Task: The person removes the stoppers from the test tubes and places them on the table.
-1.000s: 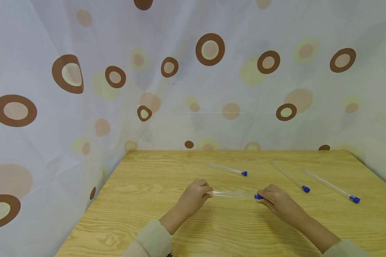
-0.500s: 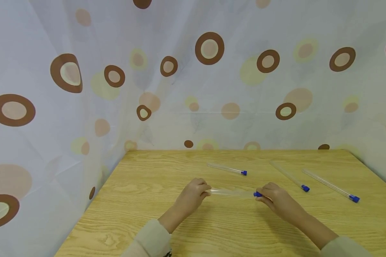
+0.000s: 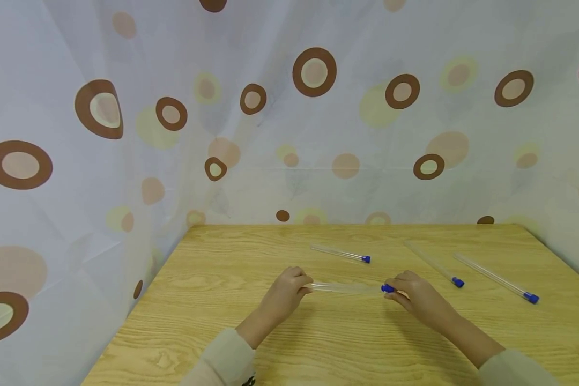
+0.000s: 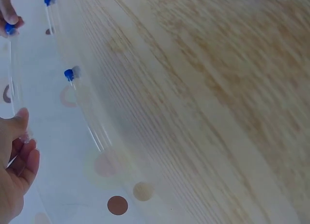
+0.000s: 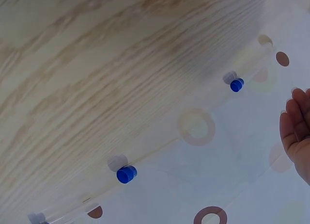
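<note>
A clear test tube [image 3: 344, 288] lies sideways between my two hands, over the middle of the table. My left hand [image 3: 281, 297] pinches its left end between thumb and fingers. At the tube's right end, my right hand [image 3: 421, 299] pinches a blue stopper [image 3: 387, 288], part of which sticks out from the fingertips. In the left wrist view, this tube [image 4: 15, 73] runs from the left hand [image 4: 14, 166] up to the blue stopper [image 4: 9, 28]. Only the right hand's fingers [image 5: 298, 120] and palm show at the edge of the right wrist view.
Three more blue-stoppered tubes lie on the wooden table [image 3: 198, 305]: one behind the hands [image 3: 340, 253], one at right [image 3: 431, 261], and one farther right [image 3: 494, 277]. A dotted curtain [image 3: 347, 134] hangs along the table's back and sides.
My left hand has shifted slightly left and away from me with the tube. My right hand has risen a little in view, and more of the blue stopper shows.
</note>
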Available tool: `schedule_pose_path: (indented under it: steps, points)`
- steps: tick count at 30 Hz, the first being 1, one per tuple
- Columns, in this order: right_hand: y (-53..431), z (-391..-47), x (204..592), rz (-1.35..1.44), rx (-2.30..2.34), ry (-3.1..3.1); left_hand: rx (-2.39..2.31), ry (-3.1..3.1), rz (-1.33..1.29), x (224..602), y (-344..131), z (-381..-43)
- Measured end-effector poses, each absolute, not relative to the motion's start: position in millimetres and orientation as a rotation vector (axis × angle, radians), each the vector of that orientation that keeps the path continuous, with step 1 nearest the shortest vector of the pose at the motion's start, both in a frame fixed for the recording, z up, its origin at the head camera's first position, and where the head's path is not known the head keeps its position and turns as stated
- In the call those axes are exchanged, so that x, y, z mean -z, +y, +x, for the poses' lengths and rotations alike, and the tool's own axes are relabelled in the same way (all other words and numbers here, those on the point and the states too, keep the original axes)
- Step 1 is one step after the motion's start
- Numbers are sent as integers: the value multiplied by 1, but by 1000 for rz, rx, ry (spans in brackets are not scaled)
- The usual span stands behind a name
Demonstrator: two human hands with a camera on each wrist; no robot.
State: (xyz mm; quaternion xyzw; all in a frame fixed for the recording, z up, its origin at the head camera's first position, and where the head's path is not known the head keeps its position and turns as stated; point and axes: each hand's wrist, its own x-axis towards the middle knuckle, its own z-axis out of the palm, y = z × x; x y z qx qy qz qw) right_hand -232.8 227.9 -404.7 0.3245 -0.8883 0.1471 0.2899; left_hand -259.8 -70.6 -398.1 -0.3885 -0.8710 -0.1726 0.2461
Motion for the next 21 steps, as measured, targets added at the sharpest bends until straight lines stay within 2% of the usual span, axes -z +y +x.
schedule_pose_path:
  steps: [21]
  points:
    - [234,-232,409,836,-340,-2462,457,-2447,-1004,410,-76,-265]
